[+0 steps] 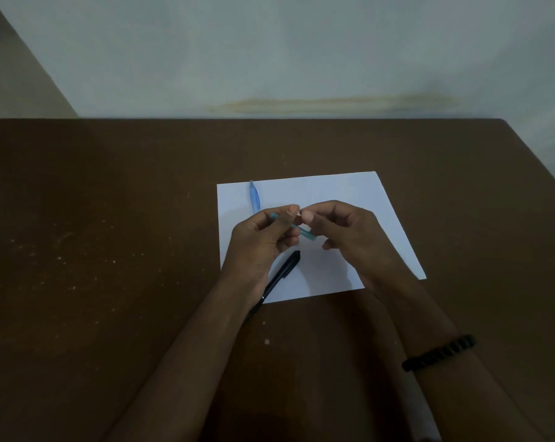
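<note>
Both hands are raised just over the paper (349,189) on the brown table (110,218). Left hand (263,240): fingers curled round a teal barrel (308,234), and the thumb and index tips pinch together above it. The barrel slants from the left fingers down toward the right hand. Right hand (349,231): fingers curled in, with the thumb and index tips meeting the left hand's tips and pinching a tiny pale bit (299,213), too small to identify. 1 blue pen (254,197) lies on the paper's far left part, clear of the hands. 1 black pen (284,271) lies on the near left edge, partly under the left wrist. A dark bracelet (438,352) is on the right wrist.
</note>
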